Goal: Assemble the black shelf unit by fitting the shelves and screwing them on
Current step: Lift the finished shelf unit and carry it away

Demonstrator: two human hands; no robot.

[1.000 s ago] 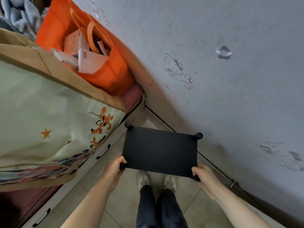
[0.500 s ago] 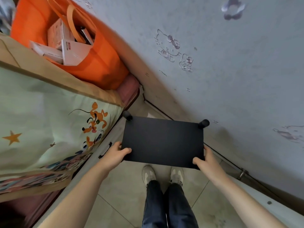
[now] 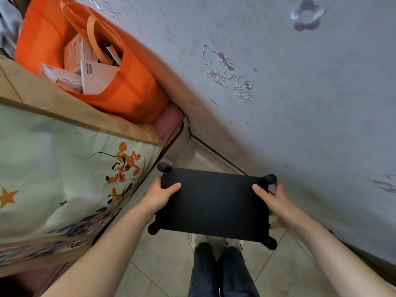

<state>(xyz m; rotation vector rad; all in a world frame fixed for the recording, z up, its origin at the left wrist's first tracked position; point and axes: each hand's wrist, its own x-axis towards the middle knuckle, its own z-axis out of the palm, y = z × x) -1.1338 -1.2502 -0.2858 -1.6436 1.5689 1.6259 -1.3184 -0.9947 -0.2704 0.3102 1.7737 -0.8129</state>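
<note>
I see the black shelf unit (image 3: 214,204) gripped between my left hand (image 3: 159,197) and right hand (image 3: 276,203), one per short edge, apparently above my shoes (image 3: 199,240), the orange bag (image 3: 128,82) beyond my left hand.

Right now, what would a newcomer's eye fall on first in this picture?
Probably the black shelf, low in the middle, gripped at its short edges by the left hand and the right hand. Then the bright orange bag holding white boxes at the upper left, beside the grey wall with cartoon stickers.
</note>
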